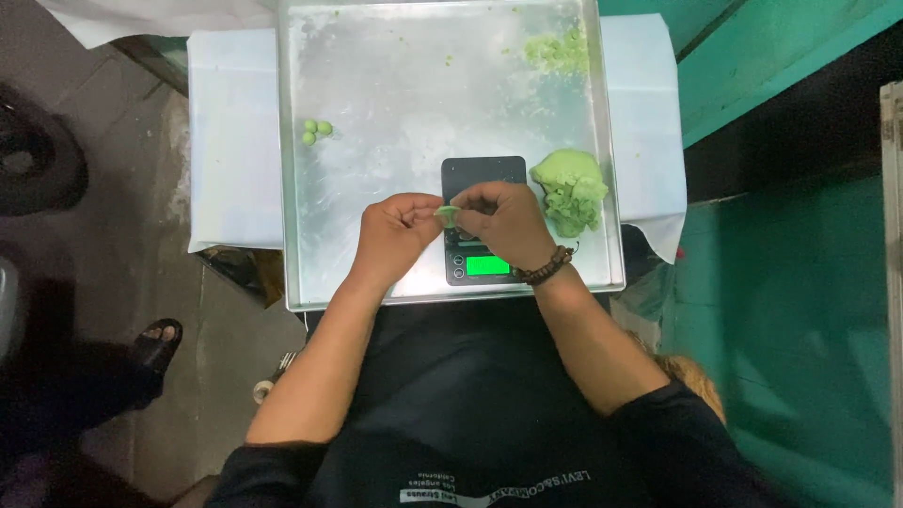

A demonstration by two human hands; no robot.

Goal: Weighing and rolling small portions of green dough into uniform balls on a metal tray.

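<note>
A person in a black shirt is standing over a large, flat square metal tray (pixel 376 66) resting on a white-covered stand (pixel 230 141), with a teal painted wall (pixel 781 75) running along one side. Near the tray's front edge a black digital kitchen scale (pixel 482 174) with a lit green display is sitting, and just beside it a lump of pale green dough (pixel 570 191) is lying on the metal. A looser smear of green dough scraps (pixel 555 49) is clinging to the far corner, well apart from three small green dough balls (pixel 316 131) clustered touching one another on the opposite side.

Above the scale, the left hand (pixel 395 230) and the right hand (pixel 503 218), the latter wearing a dark beaded wristband (pixel 546 270), are meeting, both pinching a small piece of green dough (pixel 446 214) between fingertips. Neither hand is clenched fully; each is gripping the piece lightly at its edge.

Judging by the scene, the portioning looks best done by keeping the pinch gentle, holding the piece directly over the scale platform, and trimming in small amounts so the pieces are matching the balls already set aside.
</note>
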